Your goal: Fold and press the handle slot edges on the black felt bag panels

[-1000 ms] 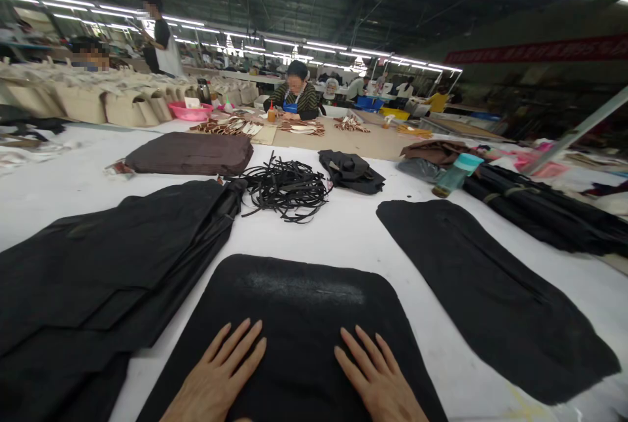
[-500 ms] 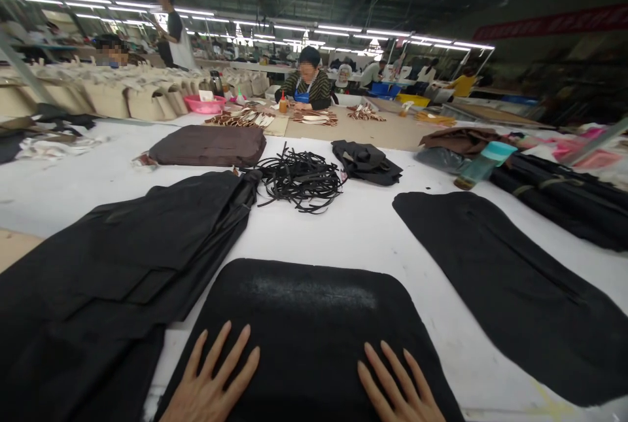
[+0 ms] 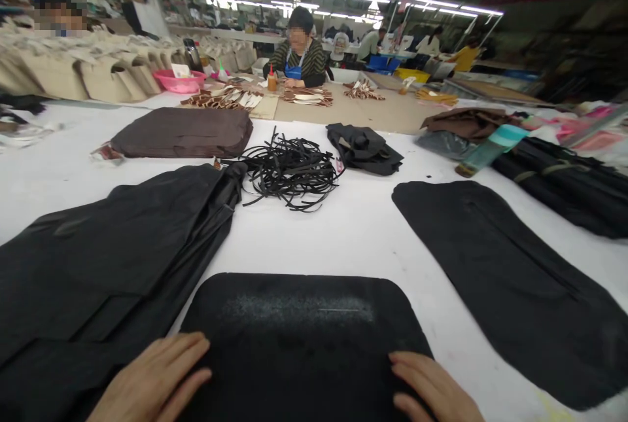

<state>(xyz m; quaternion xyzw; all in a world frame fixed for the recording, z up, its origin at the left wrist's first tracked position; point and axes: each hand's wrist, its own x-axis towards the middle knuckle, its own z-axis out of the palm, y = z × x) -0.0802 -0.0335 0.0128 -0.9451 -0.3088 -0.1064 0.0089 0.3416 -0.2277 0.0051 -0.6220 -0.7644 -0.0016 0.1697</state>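
Note:
A black panel (image 3: 294, 356) with rounded corners and a whitish smear near its far edge lies on the white table directly in front of me. My left hand (image 3: 159, 376) rests over its left edge, fingers stretched out side by side and thumb apart. Over the right edge lies my right hand (image 3: 434, 386), fingers extended with the thumb a little apart. Large black fabric pieces (image 3: 122, 239) overlap in a pile by my left hand. Another long black piece (image 3: 505, 278) is flat on the table to the right.
A tangle of black strips (image 3: 289, 170) lies mid-table, between a brown folded stack (image 3: 186, 134) and a small black fabric bundle (image 3: 363, 147). A teal-lidded bottle (image 3: 490, 150) lies tilted at right. Across the table sits a person (image 3: 299, 55) near a pink basin (image 3: 180, 82).
Both hands have moved from lying spread on top of the black panel outward to its side edges, their fingers now closer together. The camera view has shifted slightly.

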